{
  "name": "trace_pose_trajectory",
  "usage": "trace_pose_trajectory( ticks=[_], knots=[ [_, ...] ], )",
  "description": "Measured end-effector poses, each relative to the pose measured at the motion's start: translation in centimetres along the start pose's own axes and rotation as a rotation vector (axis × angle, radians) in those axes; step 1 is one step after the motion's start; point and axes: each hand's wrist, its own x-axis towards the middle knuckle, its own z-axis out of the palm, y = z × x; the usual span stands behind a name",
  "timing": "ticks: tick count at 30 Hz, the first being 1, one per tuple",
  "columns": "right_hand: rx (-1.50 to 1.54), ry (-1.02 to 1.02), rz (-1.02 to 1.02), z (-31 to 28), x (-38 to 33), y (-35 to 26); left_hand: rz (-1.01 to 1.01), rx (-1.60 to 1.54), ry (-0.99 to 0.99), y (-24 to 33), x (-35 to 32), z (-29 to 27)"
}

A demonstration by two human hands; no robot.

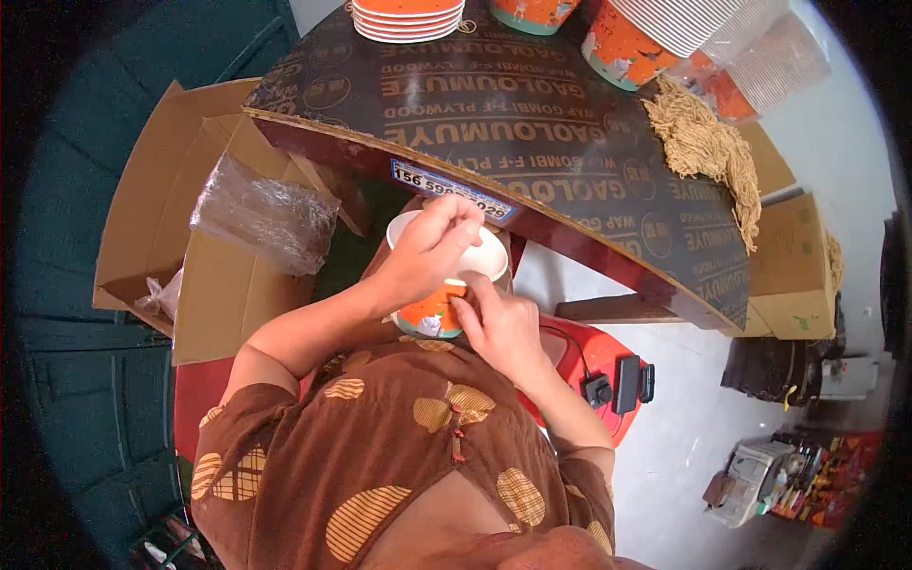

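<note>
An orange paper bucket (427, 312) with a white inside and a green base band sits tilted in front of my body, its mouth facing up and away. My left hand (429, 249) is over its opening, fingers curled together in a pinch; whatever they hold, if anything, is too small to make out. On the near right side, my right hand (502, 328) grips the bucket's rim, thumb outside and fingertips at the edge. Part of the bucket's inside is hidden behind my left hand.
A dark plywood table (494, 123) stands ahead, bearing stacked orange buckets (408, 21) and a hank of beige cord (703, 138). At left, a cardboard box (214, 275) has clear plastic wrap (266, 217) over its flap. A red stool (567, 356) with small black devices (627, 385) is at right.
</note>
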Motion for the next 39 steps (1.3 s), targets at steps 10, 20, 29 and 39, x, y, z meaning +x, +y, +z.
trace_pose_trajectory(
  ticks=[10, 20, 29, 39],
  knots=[
    [0.872, -0.05, 0.234, -0.4, -0.5, 6.2, 0.127, 0.033, 0.019, 2.4, 0.2, -7.7],
    [1.186, -0.132, 0.157, 0.2, -0.3, 6.6, 0.334, -0.195, -0.139, -1.6, 0.5, -7.2],
    [0.819, 0.025, 0.325, -4.0, -1.4, 7.0, 0.576, 0.714, -0.153, 0.8, 1.6, -7.7],
    [1.206, 0.093, 0.085, -4.7, -0.5, 3.8, 0.38, 1.105, 0.113, -0.6, 1.2, -1.0]
  ],
)
